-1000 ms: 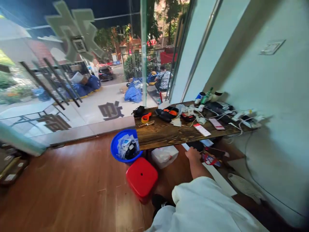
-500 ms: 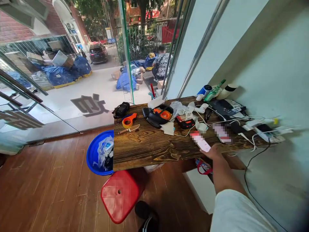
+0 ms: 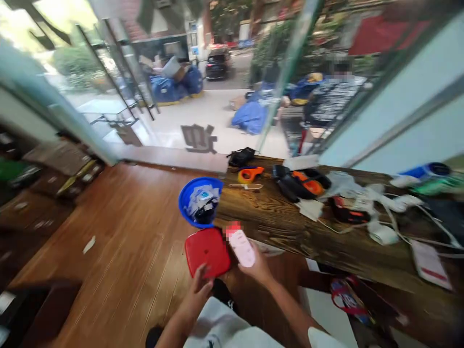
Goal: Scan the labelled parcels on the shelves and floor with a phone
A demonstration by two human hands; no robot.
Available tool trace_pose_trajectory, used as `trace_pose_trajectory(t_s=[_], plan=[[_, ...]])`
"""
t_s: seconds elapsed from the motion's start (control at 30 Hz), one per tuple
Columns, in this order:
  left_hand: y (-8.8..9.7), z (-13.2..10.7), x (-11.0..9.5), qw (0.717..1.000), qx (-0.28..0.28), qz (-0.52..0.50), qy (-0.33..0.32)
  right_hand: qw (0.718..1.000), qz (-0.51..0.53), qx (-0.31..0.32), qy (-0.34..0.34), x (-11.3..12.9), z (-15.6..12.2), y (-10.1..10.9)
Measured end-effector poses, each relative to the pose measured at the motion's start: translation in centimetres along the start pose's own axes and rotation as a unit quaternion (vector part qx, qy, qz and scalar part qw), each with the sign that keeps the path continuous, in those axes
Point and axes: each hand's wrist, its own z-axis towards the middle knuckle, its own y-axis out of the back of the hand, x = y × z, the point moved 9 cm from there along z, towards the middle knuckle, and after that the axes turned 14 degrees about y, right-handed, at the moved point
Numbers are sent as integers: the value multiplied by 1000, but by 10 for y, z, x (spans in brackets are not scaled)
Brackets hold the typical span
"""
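My right hand (image 3: pixel 259 267) is closed around a pink and white phone (image 3: pixel 240 246), holding it up in front of the near edge of the wooden table (image 3: pixel 290 227). My left hand (image 3: pixel 199 292) hangs just below and to the left of it, over a red plastic stool (image 3: pixel 206 251), with fingers loosely curled and nothing visible in them. The picture is smeared by motion.
A blue basin (image 3: pixel 198 200) with packets stands on the wooden floor beside the table. The table carries a knife (image 3: pixel 246 186), an orange tape dispenser (image 3: pixel 251 174), black and orange gear (image 3: pixel 300 181), chargers and cables (image 3: pixel 380 212). A glass front (image 3: pixel 163 96) faces a street. A person (image 3: pixel 333 96) sits outside.
My right hand picked the pink phone off the table and brought it toward me. My left hand came into view. The camera swung left.
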Motion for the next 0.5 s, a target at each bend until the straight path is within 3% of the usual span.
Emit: trace_pose_trajectory(t_s=[0.07,0.1,0.17,0.23,0.37,0.5], plan=[[20,-19,-14,994,41,-68,-77,979,98,119,131,85,-12,-101],[41,-34,-20,986,36,-110,-119,963,116,165,178,125,-24,-143],[99,-74,-25,963,5,-187,-195,930,101,232,268,196,-55,-215],[172,-127,-12,935,-57,-239,-254,878,106,318,341,259,-99,-283],[312,-246,48,890,-182,-264,-324,762,187,462,414,356,-218,-410],[431,-363,127,835,-288,-305,-355,665,273,575,391,414,-355,-529]])
